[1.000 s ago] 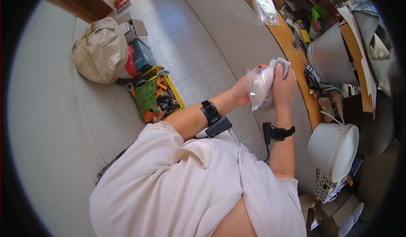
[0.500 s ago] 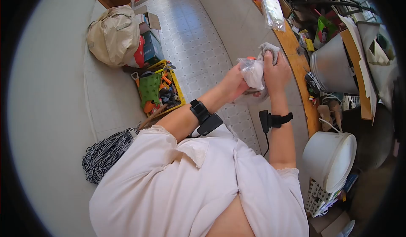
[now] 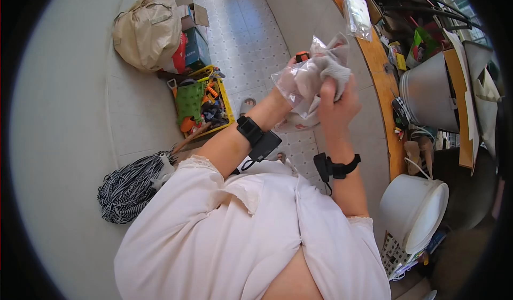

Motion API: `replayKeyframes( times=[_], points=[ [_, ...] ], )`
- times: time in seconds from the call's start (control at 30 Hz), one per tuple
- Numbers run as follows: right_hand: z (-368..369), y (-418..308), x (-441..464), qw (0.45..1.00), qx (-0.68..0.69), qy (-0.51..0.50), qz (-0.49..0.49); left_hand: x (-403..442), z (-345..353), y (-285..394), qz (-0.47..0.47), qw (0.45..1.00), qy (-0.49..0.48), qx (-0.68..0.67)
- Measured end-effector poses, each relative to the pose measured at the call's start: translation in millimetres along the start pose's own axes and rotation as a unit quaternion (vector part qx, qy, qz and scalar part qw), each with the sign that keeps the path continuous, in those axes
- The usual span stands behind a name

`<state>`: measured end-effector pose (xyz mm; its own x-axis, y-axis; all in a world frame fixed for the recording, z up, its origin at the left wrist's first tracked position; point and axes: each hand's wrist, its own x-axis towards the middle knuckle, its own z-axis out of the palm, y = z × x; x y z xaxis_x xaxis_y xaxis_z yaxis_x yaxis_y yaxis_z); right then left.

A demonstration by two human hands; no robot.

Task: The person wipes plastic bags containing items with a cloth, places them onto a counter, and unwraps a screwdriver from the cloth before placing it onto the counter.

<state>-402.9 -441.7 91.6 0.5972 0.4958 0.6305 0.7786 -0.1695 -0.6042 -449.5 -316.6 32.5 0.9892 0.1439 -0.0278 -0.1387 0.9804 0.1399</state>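
Observation:
My left hand [image 3: 287, 89] is partly covered by a crumpled clear plastic bag [image 3: 291, 81] and is closed around its lower side. A small orange-and-black object [image 3: 302, 56] shows at the far edge of that hand; its kind is unclear. My right hand [image 3: 342, 105] pinches a grey cloth [image 3: 336, 75], thumb on top, pressed against the bag. More pale, wrinkled material [image 3: 296, 122] hangs below the hands. What lies inside the bag and cloth is hidden.
To the right, a wooden worktop [image 3: 377, 75] carries a metal bucket [image 3: 427, 91] and packets. A white lidded bucket [image 3: 409, 209] stands nearer. Leftward are a yellow crate [image 3: 230, 107] of tools, a beige bag [image 3: 147, 32], a box [image 3: 196, 48] and a striped mop head [image 3: 131, 190].
The plastic bag has spread out and now covers more of my left hand. My right hand has moved slightly down and left, with the grey cloth bunched in it.

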Motion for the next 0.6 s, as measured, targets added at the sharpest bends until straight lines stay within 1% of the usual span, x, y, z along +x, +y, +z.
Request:
replayKeyframes(
  times=[0.03,0.07,0.1,0.13,0.17,0.2,0.23,0.27,0.33,0.37,0.4,0.43,0.47,0.5,0.53,0.57,0.6],
  points=[
    [0,4,9,0.993,0.081,0.031,0.075,6,-11,-4,0.001,1.0,0.0,-0.004],
    [7,10,15,0.994,0.079,0.029,0.075,17,-26,-11,0.05,0.997,-0.025,0.059],
    [18,18,19,1.0,0.001,-0.013,-0.002,20,-33,-8,0.069,0.993,-0.038,0.09],
    [29,27,22,0.993,-0.079,-0.054,-0.076,22,-36,-5,0.089,0.987,-0.048,0.121],
    [38,41,32,0.993,-0.083,-0.055,-0.071,20,-41,-1,0.063,0.992,-0.001,0.108],
    [47,59,46,0.992,-0.111,-0.05,0.01,19,-41,9,0.039,0.994,0.046,0.096],
    [56,73,55,0.985,-0.139,-0.047,0.094,16,-44,20,0.013,0.99,0.059,0.129],
    [67,84,63,0.984,-0.142,-0.052,0.098,16,-46,34,0.01,0.99,0.062,0.123],
    [89,101,83,0.97,-0.064,-0.067,0.226,24,-53,63,-0.004,0.977,0.082,0.197],
    [106,105,83,0.968,-0.072,-0.07,0.23,32,-62,83,-0.01,0.98,0.082,0.181],
    [132,93,83,0.977,-0.05,-0.049,0.202,42,-75,99,-0.015,0.981,0.083,0.174],
    [158,80,84,0.984,-0.025,-0.028,0.171,53,-89,114,-0.003,0.971,0.138,0.196],
    [180,65,87,0.993,-0.053,-0.052,0.087,61,-99,131,0.007,0.956,0.192,0.22],
    [198,52,91,0.994,-0.081,-0.074,0.002,66,-103,151,-0.001,0.983,0.172,0.069],
    [213,43,95,0.994,-0.085,-0.075,0.006,71,-118,168,-0.006,0.983,0.173,0.067],
    [225,36,99,0.992,-0.066,-0.106,-0.003,75,-136,184,-0.026,0.992,0.118,0.025],
    [235,35,105,0.989,-0.047,-0.137,-0.011,79,-137,199,-0.036,0.996,0.086,0.009]
  ],
)
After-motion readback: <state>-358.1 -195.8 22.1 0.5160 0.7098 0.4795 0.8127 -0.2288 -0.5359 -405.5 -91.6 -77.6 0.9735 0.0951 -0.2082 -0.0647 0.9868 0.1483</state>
